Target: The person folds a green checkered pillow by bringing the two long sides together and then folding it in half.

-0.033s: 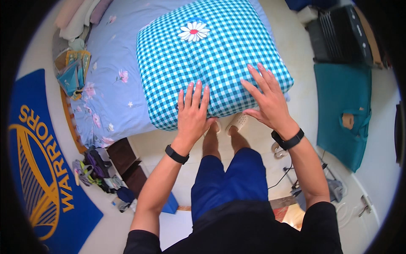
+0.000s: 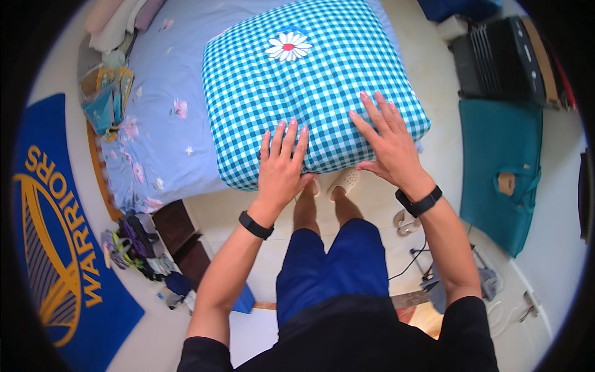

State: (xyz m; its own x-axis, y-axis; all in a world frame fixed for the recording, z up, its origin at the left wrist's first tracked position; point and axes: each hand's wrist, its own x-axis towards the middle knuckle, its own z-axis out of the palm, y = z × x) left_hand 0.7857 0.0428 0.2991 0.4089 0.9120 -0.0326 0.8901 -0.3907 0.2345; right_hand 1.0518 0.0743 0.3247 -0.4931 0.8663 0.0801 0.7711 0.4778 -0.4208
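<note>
A puffy teal-and-white checked bundle of bedding (image 2: 248, 93), which looks like a folded quilt, lies at the near edge of the bed. A white daisy with a red centre marks its top. My left hand (image 2: 283, 162) rests on the bundle's near edge, fingers stretched forward and slightly apart. Farther right, my right hand (image 2: 392, 142) is laid against the near right part with its fingers spread. Neither hand grips anything. A black band sits on each wrist.
The bed (image 2: 161, 149) has a pale blue floral sheet, with pillows (image 2: 114, 28) at far left. A teal bag (image 2: 499, 167) and a black case (image 2: 499, 59) stand at right. Sandals (image 2: 406, 222) lie on the floor. Open drawers (image 2: 176, 226) and a blue banner (image 2: 74, 266) are at left.
The whole view has shifted very slightly. My hands stay in the same place on the checked bundle, which keeps its shape.
</note>
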